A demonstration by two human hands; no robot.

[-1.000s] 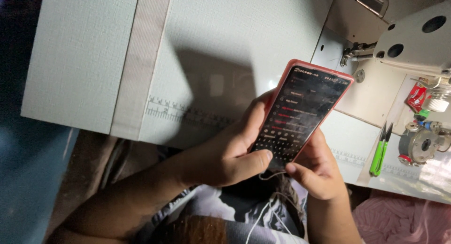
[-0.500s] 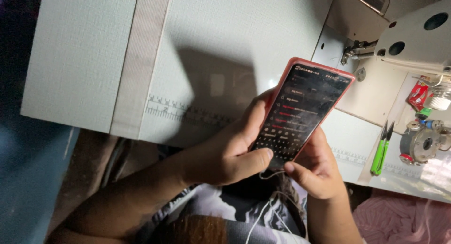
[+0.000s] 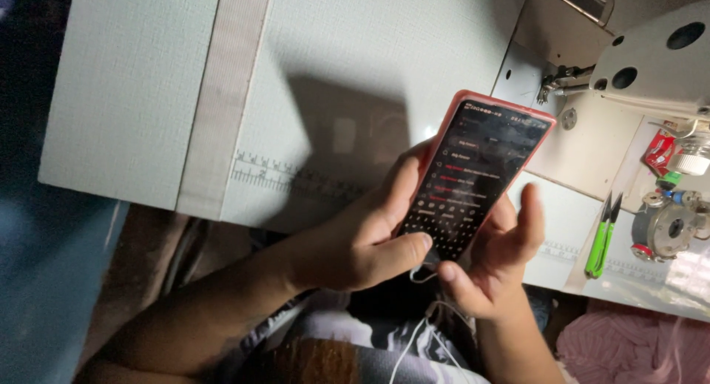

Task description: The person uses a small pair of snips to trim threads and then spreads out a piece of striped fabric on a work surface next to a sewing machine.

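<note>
We see the smartphone (image 3: 473, 178) in its pink case held above the near edge of the pale tabletop (image 3: 133, 96), screen lit, a white cable (image 3: 414, 340) hanging from its lower end. The left hand (image 3: 362, 236) grasps its left side, thumb on the screen; the right hand (image 3: 495, 258) cradles the right edge. Green thread snips (image 3: 603, 225) lie beside the sewing machine (image 3: 636, 66).

A person's left hand (image 3: 362, 240) and right hand (image 3: 492, 262) cradle a smartphone (image 3: 473, 177) in a pink case above the edge of a pale sewing table (image 3: 148, 88), both thumbs resting near the bottom of its dark screen. A white cable (image 3: 421, 332) trails from the phone's lower end. Green thread snips (image 3: 603, 232) lie beside the sewing machine (image 3: 636, 66) at right.
</note>
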